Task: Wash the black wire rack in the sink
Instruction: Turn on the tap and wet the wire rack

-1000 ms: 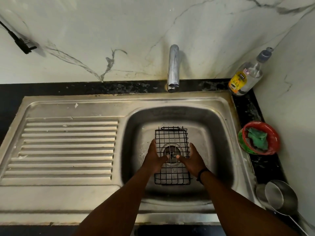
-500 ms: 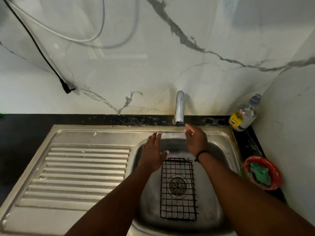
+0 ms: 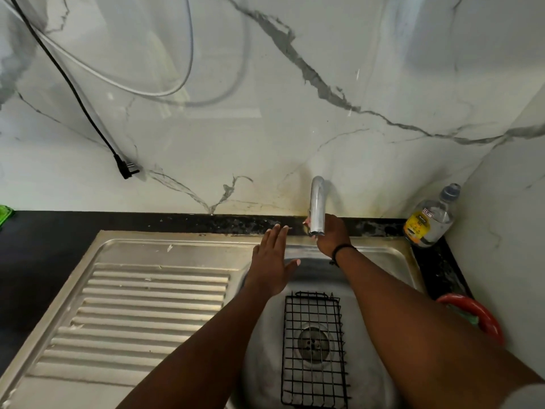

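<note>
The black wire rack [image 3: 314,349] lies flat on the bottom of the steel sink basin [image 3: 259,364], over the drain. Neither hand touches it. My left hand [image 3: 272,261] hovers above the basin's back left corner with straight fingers, holding nothing. My right hand [image 3: 331,236] is up at the chrome tap [image 3: 317,205], behind the spout's end; its fingers wrap round behind the spout and a fingertip shows on the spout's left side. I see no water running.
A ribbed steel draining board [image 3: 147,314] lies left of the basin. A clear soap bottle [image 3: 429,219] stands in the back right corner. A red bowl [image 3: 474,314] with a green scrubber sits on the right counter. Cables hang on the marble wall.
Both hands left the rack and rose towards the back of the sink. My right hand went on from just short of the tap to around its spout. The camera tilted up.
</note>
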